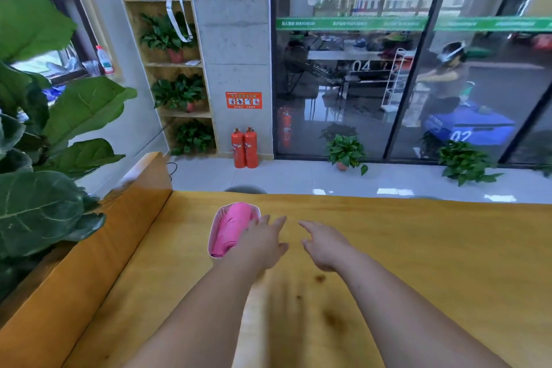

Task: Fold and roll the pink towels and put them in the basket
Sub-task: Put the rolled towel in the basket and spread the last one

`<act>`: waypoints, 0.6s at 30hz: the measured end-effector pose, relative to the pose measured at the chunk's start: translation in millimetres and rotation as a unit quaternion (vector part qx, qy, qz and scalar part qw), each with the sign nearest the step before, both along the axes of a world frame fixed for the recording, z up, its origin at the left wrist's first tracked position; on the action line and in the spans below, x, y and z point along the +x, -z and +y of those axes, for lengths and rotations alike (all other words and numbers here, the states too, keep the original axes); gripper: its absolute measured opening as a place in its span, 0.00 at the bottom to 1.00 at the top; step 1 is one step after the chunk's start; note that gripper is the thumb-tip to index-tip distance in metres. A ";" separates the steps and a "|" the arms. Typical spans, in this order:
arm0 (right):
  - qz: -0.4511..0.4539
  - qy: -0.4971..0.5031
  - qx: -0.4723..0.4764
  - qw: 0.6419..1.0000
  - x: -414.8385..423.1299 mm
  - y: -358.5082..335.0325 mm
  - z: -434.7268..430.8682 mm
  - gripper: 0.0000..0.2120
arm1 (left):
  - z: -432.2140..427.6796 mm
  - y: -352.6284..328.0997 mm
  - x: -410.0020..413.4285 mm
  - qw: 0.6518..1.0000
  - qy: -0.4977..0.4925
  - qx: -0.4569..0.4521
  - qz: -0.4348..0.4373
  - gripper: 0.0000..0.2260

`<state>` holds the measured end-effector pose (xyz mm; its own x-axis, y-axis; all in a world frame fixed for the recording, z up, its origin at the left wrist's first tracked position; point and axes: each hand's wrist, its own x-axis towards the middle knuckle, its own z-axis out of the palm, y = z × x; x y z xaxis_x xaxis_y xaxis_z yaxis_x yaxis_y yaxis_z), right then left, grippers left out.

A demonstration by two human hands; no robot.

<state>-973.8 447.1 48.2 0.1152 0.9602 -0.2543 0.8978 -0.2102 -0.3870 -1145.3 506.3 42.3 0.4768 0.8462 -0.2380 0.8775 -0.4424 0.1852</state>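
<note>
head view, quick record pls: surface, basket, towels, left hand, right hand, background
surface: yellow wooden table
basket: pink basket on the table, to the left of both hands
towels: pink towels, rolled, lying inside the basket
left hand: left hand with straight fingers, holding nothing, overlapping the basket's right edge; cannot tell whether it touches
right hand: right hand with spread fingers, holding nothing, over bare table, apart from the basket
background: two red fire extinguishers on the floor by a concrete pillar
</note>
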 end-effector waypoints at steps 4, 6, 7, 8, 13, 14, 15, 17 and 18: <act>-0.025 0.023 0.004 0.999 60.4 -7.7 -66.6 0.28 | -52.9 -10.3 60.8 0.998 0.060 0.034 0.015 0.35; -0.040 0.042 0.004 0.998 92.7 -12.8 -102.2 0.29 | -80.5 -15.2 94.8 0.995 0.087 0.052 0.023 0.35; -0.048 0.055 0.003 0.997 109.2 -16.0 -120.1 0.29 | -94.7 -17.7 113.0 0.992 0.102 0.062 0.027 0.35; -0.059 0.066 0.001 0.996 125.4 -18.7 -138.1 0.29 | -109.3 -19.5 131.3 0.990 0.117 0.070 0.031 0.36; -0.136 0.106 -0.017 0.985 199.8 -28.9 -229.3 0.31 | -186.9 -26.7 218.7 0.977 0.188 0.095 0.036 0.36; -0.149 0.116 -0.018 0.982 213.6 -29.1 -247.2 0.31 | -201.9 -27.1 235.5 0.974 0.201 0.101 0.039 0.36; -0.158 0.127 -0.019 0.979 227.4 -28.4 -265.7 0.31 | -216.5 -26.4 251.9 0.970 0.212 0.107 0.041 0.36; -0.171 0.154 -0.024 0.973 254.3 -25.9 -303.4 0.32 | -246.1 -23.5 284.3 0.964 0.236 0.115 0.042 0.35; -0.176 0.168 -0.028 0.970 267.7 -24.2 -323.6 0.32 | -261.3 -21.3 300.1 0.961 0.249 0.114 0.042 0.35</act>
